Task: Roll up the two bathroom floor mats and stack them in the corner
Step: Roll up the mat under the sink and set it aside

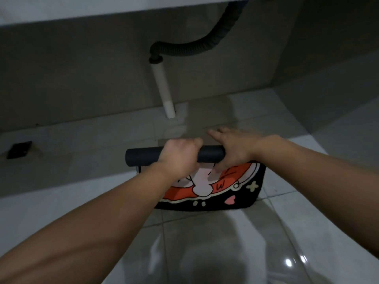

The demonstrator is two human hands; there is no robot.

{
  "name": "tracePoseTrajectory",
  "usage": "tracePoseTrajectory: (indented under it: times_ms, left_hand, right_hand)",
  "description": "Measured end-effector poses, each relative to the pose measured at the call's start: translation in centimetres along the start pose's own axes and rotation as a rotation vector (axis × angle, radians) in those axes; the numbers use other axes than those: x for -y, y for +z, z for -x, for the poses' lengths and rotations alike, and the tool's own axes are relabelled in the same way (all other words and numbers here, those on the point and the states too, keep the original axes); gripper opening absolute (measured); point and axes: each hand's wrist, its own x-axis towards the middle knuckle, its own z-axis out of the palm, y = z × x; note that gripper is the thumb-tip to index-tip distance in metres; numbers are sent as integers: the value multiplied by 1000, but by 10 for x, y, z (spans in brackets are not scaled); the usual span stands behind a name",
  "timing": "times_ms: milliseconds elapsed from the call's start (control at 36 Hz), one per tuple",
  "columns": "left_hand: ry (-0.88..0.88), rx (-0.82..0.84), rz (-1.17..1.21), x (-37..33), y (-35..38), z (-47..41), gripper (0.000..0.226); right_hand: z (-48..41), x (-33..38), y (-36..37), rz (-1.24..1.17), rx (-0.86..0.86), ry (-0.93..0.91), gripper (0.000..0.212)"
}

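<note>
Mat [235, 189] is half rolled; we are gripping the roll [141, 157] with left hand [180, 154] closed, right hand [231, 149] pressing open-palmed. Uneven pressure risks a skewed, loosening roll.

Both bare arms reach forward, hands side by side.

The left hand [180, 155] is curled palm-down, its knuckles up and its fingers wrapped over and out of sight, the wrist bent slightly. The right hand [231, 149] lies flatter, palm down, fingers spread and pointing up-left, thumb tucked below toward the near side. The two hands are near each other but apart. Both forearms run in from the lower corners, the left from the bottom left, the right from the right edge.
</note>
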Motion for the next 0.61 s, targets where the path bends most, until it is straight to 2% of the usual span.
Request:
tracePoseTrajectory:
  times_ms: [56,83,111,167,222,333,389,444,500,556,611]
  left_hand:
    - [-11,-59,-16,-4,-2,-1,33]
    - [-15,-84,-28,-4,-2,-2,34]
    - [-17,-103,-39,-4,-2,-2,34]
    - [-20,-99,-38,-3,-2,-3,36]
    - [-42,-25,33,0,-3,-5,45]
    - [-117,193,237,11,-8,-10,82]
    - [-175,274,363,18,-12,-10,93]
    - [-191,334,405,23,-16,-9,80]
    - [-176,352,409,24,-19,-8,51]
    - [-161,344,383,23,-20,-8,32]
    - [-149,312,339,21,-18,-7,27]
  right_hand:
    - [-2,0,-1,-67,22,22,122]
    - [-3,0,-1,-92,15,27,116]
    - [-4,0,-1,-106,0,23,100]
    - [-3,1,-1,-98,-38,-16,54]
    - [0,3,1,-46,-86,-50,30]
    - [4,3,6,165,-292,-125,25]
    - [7,3,6,253,-415,-174,25]
    - [8,2,9,301,-520,-220,24]
    - [8,0,12,349,-597,-236,25]
    - [6,-1,15,340,-606,-231,28]
    - [4,-2,17,310,-554,-227,30]
